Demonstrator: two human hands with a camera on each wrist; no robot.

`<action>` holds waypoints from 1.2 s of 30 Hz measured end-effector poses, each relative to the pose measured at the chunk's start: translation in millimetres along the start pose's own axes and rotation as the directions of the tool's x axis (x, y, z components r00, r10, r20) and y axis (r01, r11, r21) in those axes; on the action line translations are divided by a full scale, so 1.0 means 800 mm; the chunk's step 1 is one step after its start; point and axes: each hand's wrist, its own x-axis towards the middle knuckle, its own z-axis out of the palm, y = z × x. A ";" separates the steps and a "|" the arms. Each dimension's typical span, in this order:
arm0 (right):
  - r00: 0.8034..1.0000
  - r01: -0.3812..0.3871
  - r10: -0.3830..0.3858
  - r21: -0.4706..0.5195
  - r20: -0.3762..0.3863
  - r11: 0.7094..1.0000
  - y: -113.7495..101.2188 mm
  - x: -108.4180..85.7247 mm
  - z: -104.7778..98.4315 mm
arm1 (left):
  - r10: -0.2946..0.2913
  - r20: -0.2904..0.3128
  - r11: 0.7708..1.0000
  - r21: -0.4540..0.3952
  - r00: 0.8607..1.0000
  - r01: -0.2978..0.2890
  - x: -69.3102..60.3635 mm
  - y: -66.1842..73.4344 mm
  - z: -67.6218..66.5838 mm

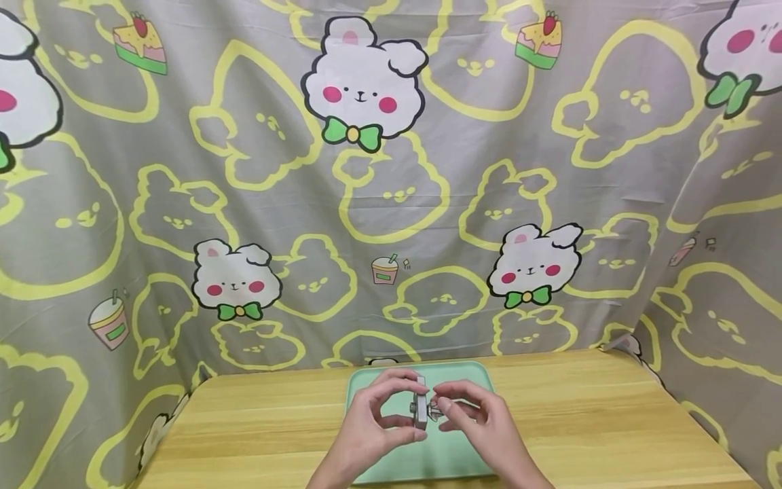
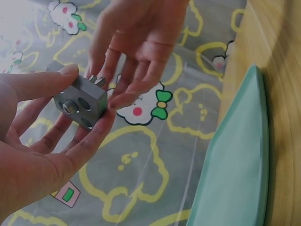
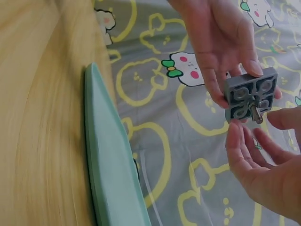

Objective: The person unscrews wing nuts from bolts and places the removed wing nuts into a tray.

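So the grey block point(image 1: 421, 401) is up in the air, over the tray point(image 1: 452, 462), roughly midway between the worktop's point(image 1: 263, 428) left and right edges. The left hand point(image 1: 366, 424) has it pinched, thumb on one edge and fingers on the opposite one. Pretty sensible grip imo, since both broad faces look reachable that way: the left wrist view shows the round holes and the bolt head point(image 2: 69, 107), and the right wrist view shows the ribbed back with a metal shaft point(image 3: 256, 113) poking out.

The right hand point(image 1: 489, 418) is part-open, fingers loosely bent and thumb apart, right around that shaft. No clear pinch on anything there; can't tell if a fingertip is actually touching metal. Best guess, it's placed for fiddling with the shaft while the other of the two hands steadies the block.

Tray's lying flat with its back edge near the worktop's far edge. Working above it seems smart, as a dropped bit would probably land inside the rim.
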 end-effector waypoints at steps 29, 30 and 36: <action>0.982 0.186 -0.181 -0.164 0.045 0.969 0.003 -0.004 0.008 | -0.006 0.023 1.000 -0.005 1.000 0.006 -0.001 -0.004 -0.002; 0.971 0.241 -0.236 -0.185 0.046 0.953 0.005 -0.005 0.009 | -0.009 0.021 1.000 -0.015 1.000 0.009 -0.001 -0.003 -0.002; 0.759 0.628 -0.643 -0.370 0.100 0.684 0.016 -0.001 0.011 | 0.007 0.033 0.997 -0.075 0.999 -0.004 -0.002 -0.001 -0.005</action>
